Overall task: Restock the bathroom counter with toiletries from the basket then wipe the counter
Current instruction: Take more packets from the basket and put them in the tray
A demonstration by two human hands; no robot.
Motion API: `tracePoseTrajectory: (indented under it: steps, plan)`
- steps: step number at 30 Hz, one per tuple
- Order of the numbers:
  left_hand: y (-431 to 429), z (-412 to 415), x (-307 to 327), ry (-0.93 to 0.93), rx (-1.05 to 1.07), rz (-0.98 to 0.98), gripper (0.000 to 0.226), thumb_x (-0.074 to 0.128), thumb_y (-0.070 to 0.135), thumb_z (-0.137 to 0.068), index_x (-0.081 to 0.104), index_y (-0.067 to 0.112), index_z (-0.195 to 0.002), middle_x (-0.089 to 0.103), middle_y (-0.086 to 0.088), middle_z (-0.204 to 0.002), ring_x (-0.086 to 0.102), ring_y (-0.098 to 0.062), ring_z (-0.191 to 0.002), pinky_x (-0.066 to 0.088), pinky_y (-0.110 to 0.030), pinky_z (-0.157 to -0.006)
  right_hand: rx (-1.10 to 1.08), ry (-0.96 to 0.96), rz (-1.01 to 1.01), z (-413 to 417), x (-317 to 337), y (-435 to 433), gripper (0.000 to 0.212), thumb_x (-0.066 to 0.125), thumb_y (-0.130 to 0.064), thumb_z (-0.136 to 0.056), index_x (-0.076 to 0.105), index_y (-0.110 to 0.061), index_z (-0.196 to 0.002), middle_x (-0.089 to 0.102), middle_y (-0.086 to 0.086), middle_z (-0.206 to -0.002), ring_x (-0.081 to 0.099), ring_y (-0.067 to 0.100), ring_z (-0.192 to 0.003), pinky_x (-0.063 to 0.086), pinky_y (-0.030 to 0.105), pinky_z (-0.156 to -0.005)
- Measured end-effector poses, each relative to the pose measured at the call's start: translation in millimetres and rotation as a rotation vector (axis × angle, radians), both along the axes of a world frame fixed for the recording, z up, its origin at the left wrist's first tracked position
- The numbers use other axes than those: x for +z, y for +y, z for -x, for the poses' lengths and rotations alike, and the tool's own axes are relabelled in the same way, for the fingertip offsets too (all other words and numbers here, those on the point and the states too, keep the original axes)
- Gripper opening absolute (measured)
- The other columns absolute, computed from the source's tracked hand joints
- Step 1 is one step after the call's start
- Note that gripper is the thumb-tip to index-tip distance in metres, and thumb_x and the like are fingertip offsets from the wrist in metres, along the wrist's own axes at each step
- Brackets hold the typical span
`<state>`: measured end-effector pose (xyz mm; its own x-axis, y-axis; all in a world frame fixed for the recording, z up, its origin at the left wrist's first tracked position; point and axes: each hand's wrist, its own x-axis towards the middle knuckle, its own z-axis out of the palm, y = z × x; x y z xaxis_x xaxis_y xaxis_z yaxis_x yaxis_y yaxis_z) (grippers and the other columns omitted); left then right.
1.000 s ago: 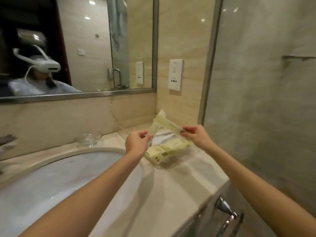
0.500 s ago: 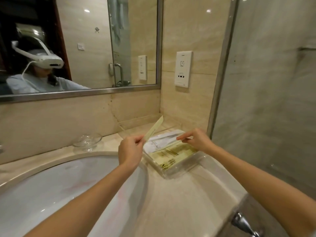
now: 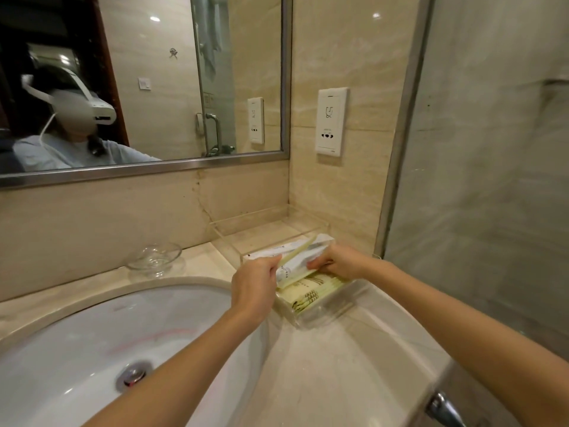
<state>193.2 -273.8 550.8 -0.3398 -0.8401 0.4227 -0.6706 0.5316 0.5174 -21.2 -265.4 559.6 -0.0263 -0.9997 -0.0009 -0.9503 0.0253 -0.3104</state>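
A clear acrylic tray [image 3: 331, 312] stands on the beige marble counter [image 3: 338, 365] in the corner, right of the sink. It holds pale yellow toiletry packets [image 3: 311, 292] and a white sachet [image 3: 300, 260] on top. My left hand [image 3: 254, 283] pinches a thin pale yellow packet [image 3: 297, 252] that slants down into the tray. My right hand [image 3: 338, 261] reaches into the tray from the right, fingers curled on the white sachet.
A second clear tray [image 3: 268, 223] sits behind against the wall. A small glass dish [image 3: 155, 258] stands left of it. The white basin [image 3: 101, 343] fills the lower left. A glass shower wall [image 3: 492, 180] borders the right; a metal handle [image 3: 443, 408] juts below the counter edge.
My left hand lowered the thin yellow packet from upright to slanting into the tray. My right hand moved deeper onto the white sachet. The view shifted closer and to the left.
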Motion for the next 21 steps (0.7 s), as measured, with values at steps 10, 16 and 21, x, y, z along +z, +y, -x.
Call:
tracePoseTrajectory:
  steps: [10, 16, 21]
  plan:
    - [7, 22, 5, -0.074, -0.052, 0.090, 0.034, 0.041, 0.014, -0.098, 0.066, 0.027, -0.117, 0.071, 0.001, -0.102, 0.062, -0.021, -0.098, 0.049, -0.034, -0.080, -0.130, -0.667, 0.210, 31, 14, 19, 0.050, 0.060, -0.014, -0.091, 0.044, -0.013, -0.139, 0.058, 0.002, -0.127, 0.058, 0.012, -0.108, 0.046, 0.021, -0.090]
    - [6, 33, 7, -0.083, -0.092, 0.090, 0.033, 0.042, 0.014, -0.097, 0.067, 0.025, -0.117, 0.070, 0.000, -0.111, 0.060, -0.021, -0.106, 0.048, -0.035, -0.087, -0.108, -0.291, 0.266, 26, 14, 13, 0.020, 0.066, -0.011, -0.085, 0.072, -0.021, -0.101, 0.070, -0.005, -0.099, 0.064, 0.008, -0.091, 0.050, 0.019, -0.080]
    - [0, 44, 2, -0.236, -0.098, 0.076, 0.031, 0.042, 0.012, -0.094, 0.068, 0.020, -0.109, 0.069, -0.002, -0.110, 0.058, -0.019, -0.096, 0.049, -0.034, -0.084, -0.104, -0.026, 0.289, 25, 5, 1, 0.017, 0.066, -0.015, -0.086, 0.074, -0.021, -0.101, 0.071, -0.005, -0.106, 0.061, 0.003, -0.085, 0.040, 0.012, -0.073]
